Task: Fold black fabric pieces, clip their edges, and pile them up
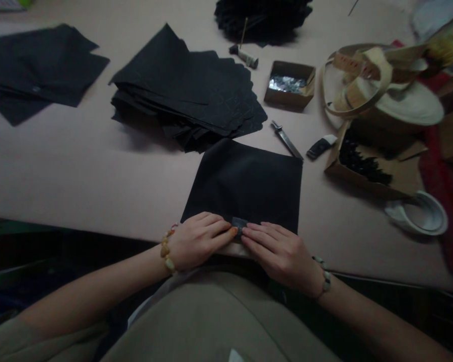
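Note:
A black sheet [245, 186] of thin, flat material lies at the table's front edge. My left hand [202, 239] rests on its near edge with the fingers stretched out flat. From the other side my right hand [281, 251] lies on the same edge, fingers extended and side by side. Between the two sets of fingertips shows a small greyish, slightly shiny patch [239, 221], touched by both hands. I cannot make out whether it is tape or another small piece. My right thumb is mostly hidden under the hand.
Beyond the sheet lies a fanned stack of black sheets [189, 90]; more sheets [41, 65] lie left. To the right are a metal tool [287, 141], a small box [287, 100] of shiny pieces, a black-and-white object [320, 147], a cardboard box [362, 176], a tape roll [419, 213] and coiled straps [362, 75].

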Action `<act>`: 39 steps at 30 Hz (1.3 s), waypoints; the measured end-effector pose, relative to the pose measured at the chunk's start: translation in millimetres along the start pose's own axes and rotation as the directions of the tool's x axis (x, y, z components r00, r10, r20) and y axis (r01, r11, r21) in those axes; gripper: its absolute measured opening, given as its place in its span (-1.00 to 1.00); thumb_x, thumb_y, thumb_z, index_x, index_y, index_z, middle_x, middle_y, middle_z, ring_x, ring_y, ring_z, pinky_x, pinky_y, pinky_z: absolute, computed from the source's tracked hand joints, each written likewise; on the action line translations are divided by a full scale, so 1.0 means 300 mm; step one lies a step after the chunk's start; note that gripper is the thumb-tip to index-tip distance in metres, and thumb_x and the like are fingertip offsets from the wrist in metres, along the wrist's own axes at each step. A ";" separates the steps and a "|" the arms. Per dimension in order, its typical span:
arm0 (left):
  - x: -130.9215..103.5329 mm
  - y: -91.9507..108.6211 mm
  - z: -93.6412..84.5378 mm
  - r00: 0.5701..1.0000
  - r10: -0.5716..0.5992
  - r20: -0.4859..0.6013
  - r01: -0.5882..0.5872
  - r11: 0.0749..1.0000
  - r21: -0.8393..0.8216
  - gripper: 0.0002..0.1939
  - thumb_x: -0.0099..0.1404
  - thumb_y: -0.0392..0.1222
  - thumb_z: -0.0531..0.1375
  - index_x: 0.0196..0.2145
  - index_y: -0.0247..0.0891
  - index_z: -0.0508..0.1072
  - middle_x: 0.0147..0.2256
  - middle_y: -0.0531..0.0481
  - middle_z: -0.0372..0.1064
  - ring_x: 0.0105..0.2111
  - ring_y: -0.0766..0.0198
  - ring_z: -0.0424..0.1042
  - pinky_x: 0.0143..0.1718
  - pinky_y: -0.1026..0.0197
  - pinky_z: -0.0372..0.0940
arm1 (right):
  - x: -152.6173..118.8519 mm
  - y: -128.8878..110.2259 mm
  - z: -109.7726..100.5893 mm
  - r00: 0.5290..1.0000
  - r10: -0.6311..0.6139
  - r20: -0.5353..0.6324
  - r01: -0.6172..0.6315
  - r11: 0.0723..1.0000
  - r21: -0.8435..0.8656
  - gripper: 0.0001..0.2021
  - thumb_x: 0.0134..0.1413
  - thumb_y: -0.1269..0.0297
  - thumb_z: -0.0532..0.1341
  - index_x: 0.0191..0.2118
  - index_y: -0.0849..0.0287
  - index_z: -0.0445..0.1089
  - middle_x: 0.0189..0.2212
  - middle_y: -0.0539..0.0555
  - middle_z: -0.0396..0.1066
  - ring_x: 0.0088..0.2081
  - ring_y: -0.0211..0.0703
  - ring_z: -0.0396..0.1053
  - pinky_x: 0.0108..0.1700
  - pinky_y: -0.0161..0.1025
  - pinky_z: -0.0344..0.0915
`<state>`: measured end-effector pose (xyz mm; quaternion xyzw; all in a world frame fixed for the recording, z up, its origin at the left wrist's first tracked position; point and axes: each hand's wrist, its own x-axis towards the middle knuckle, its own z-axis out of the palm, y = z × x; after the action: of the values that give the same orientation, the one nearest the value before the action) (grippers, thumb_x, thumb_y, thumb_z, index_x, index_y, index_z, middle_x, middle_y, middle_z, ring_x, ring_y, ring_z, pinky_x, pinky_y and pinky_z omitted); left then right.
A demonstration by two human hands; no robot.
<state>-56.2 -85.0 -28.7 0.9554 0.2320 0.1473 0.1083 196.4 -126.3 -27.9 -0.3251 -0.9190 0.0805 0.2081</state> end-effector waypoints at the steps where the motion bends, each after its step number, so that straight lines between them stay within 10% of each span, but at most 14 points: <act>1: 0.003 0.003 -0.001 1.000 -0.031 0.007 0.031 0.999 -0.013 -0.71 0.41 -0.30 0.05 0.05 -0.32 0.35 -0.13 -0.09 0.46 -0.15 0.19 0.38 -0.11 0.14 0.32 | 0.002 -0.004 0.002 1.000 0.014 -0.007 -0.014 1.000 0.004 -0.78 0.26 0.47 0.12 -0.04 0.26 0.43 0.01 0.11 0.47 0.02 -0.05 0.43 0.04 -0.03 0.40; 9: 0.056 0.043 -0.004 0.988 -0.142 0.064 0.142 0.990 0.002 -0.70 0.41 -0.18 0.04 0.03 -0.29 0.37 -0.12 -0.11 0.45 -0.18 0.11 0.38 -0.20 0.06 0.26 | 0.050 -0.012 0.008 0.982 0.162 -0.093 -0.156 0.985 0.071 -0.84 0.20 0.44 0.18 -0.11 0.20 0.43 -0.12 0.10 0.51 -0.11 -0.13 0.45 -0.09 -0.17 0.40; 13: 0.097 0.027 -0.009 0.936 -0.347 0.053 0.351 0.930 -0.107 -0.78 0.40 -0.19 0.06 -0.12 -0.26 0.46 -0.24 -0.06 0.46 -0.26 0.14 0.39 -0.25 0.11 0.26 | 0.065 -0.037 -0.012 0.914 0.100 -0.393 -0.104 0.995 0.012 -0.80 0.08 0.51 0.26 -0.17 0.15 0.43 -0.15 0.09 0.51 -0.11 -0.13 0.42 -0.01 -0.08 0.31; 22: 0.145 -0.113 -0.058 0.775 -0.507 0.378 0.604 0.415 -0.681 -0.73 0.30 -0.03 0.17 -0.26 -0.25 0.58 -0.37 0.02 0.52 -0.36 0.26 0.43 -0.37 0.29 0.21 | 0.121 0.012 0.043 0.921 0.374 -0.105 -0.347 0.913 0.213 -0.75 0.21 0.30 0.22 -0.02 0.24 0.37 -0.18 0.17 0.43 -0.18 -0.10 0.39 -0.19 -0.18 0.35; 31: 0.315 -0.201 -0.092 0.686 -0.626 0.370 0.400 -0.100 -0.911 -0.82 0.19 -0.13 0.28 -0.38 -0.31 0.43 -0.54 0.15 0.27 -0.58 0.46 0.18 -0.55 0.39 0.06 | 0.281 0.210 -0.136 0.910 0.341 -0.237 -0.265 0.916 0.301 -0.97 0.16 0.36 0.27 -0.29 0.20 0.45 -0.37 0.04 0.44 -0.36 -0.25 0.39 -0.31 -0.31 0.32; 35: 0.390 -0.269 -0.070 0.689 -0.599 0.408 0.319 -0.255 -0.913 -0.86 0.20 -0.19 0.26 -0.36 -0.31 0.39 -0.53 0.11 0.31 -0.58 0.44 0.25 -0.52 0.38 0.16 | 0.302 0.240 -0.200 0.975 0.142 0.173 -0.200 0.901 0.384 -0.88 0.10 0.31 0.33 -0.22 0.18 0.47 -0.32 0.03 0.43 -0.39 -0.31 0.38 -0.38 -0.38 0.31; 39: 0.391 -0.280 -0.043 0.699 -0.581 0.417 0.263 -0.333 -0.905 -0.75 0.09 -0.20 0.33 -0.30 -0.30 0.40 -0.43 0.07 0.39 -0.49 0.40 0.36 -0.40 0.32 0.29 | 0.277 0.222 -0.124 0.873 -0.037 0.486 -0.152 0.927 0.343 -0.80 0.04 0.39 0.36 -0.17 0.08 0.52 -0.25 -0.01 0.43 -0.33 -0.33 0.39 -0.30 -0.40 0.29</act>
<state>4.6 45.6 -12.8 0.3605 0.3919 0.3162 0.7852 191.8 -21.8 14.2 -0.2772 -0.8992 0.3374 0.0270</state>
